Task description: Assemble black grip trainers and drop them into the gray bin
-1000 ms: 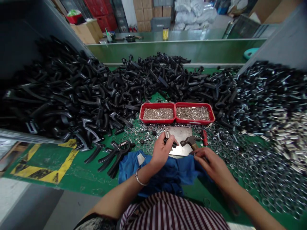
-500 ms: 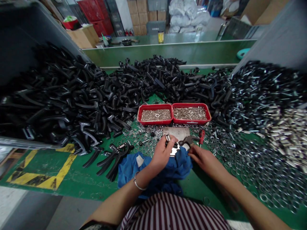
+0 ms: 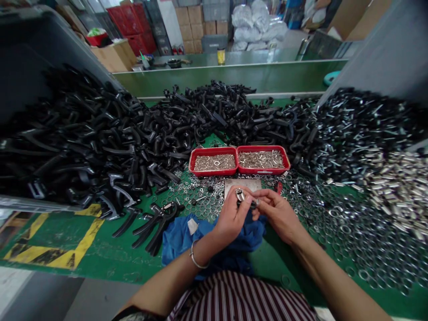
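My left hand (image 3: 231, 216) is closed round a small part with a shiny metal cylinder (image 3: 240, 195) showing at its top and a dark piece between the fingers. From the other side, my right hand (image 3: 279, 214) pinches the right end of that part with thumb and fingertips. Much of the part is hidden by the fingers. Just beyond the hands lies a flat metal plate (image 3: 245, 183), partly covered by them. Below them is a crumpled blue cloth (image 3: 180, 243). A red-handled tool (image 3: 279, 187) lies close to my right fingers.
Two red trays (image 3: 214, 173) of small metal pieces stand ahead. Black curved levers (image 3: 130, 129) are heaped left and behind, several lying near the cloth (image 3: 157, 225). Metal rings (image 3: 361, 249) spread on the right, beside silver cylinders (image 3: 401, 187) and black-and-silver parts (image 3: 364, 129).
My right hand has let go of the hammer and moved in to pinch the part. My left hand has lifted slightly with the part, which is now tilted. The hammer is no longer visible.
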Available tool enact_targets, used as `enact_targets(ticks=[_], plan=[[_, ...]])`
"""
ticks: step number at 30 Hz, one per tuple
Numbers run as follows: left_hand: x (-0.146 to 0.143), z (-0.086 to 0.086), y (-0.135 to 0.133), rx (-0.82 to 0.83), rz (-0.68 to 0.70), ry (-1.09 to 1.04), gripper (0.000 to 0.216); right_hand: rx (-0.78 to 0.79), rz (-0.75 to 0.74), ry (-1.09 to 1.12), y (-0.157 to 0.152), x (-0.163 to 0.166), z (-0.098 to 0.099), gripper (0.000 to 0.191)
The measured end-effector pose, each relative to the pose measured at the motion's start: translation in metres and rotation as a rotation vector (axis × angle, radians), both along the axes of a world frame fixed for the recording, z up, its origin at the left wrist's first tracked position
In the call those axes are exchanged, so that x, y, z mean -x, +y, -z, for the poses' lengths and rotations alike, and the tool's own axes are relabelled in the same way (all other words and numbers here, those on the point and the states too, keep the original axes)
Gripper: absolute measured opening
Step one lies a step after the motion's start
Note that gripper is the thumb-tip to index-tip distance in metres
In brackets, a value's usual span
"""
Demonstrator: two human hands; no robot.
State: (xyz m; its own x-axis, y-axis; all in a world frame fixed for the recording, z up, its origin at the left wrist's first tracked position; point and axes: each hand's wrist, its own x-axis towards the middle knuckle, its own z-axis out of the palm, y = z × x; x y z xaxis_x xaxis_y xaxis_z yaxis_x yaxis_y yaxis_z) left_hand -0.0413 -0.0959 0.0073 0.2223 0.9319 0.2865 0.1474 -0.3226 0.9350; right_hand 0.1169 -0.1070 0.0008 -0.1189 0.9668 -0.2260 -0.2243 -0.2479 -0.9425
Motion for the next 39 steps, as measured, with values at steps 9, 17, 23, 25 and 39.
enact_targets(ticks=[9, 17, 23, 25, 39], plan=[[0.003, 0.010, 0.003, 0.004, -0.050, 0.041, 0.021, 0.137, -0.097, 0.184, -0.001, 0.011, 0.005, 0.032], [0.005, 0.020, 0.009, -0.019, -0.031, 0.126, 0.018, 0.113, -0.190, 0.110, 0.000, 0.002, 0.005, 0.033], [0.014, 0.017, 0.012, -0.074, 0.039, 0.106, 0.017, 0.014, -0.143, -0.020, -0.001, 0.009, 0.006, 0.028], [0.018, 0.016, 0.015, -0.143, 0.141, 0.141, 0.016, 0.077, -0.188, 0.061, -0.003, 0.010, 0.005, 0.028], [0.033, 0.019, 0.031, 0.396, -0.165, -0.207, 0.037, -0.491, -0.320, -1.310, -0.113, -0.032, 0.056, 0.012]])
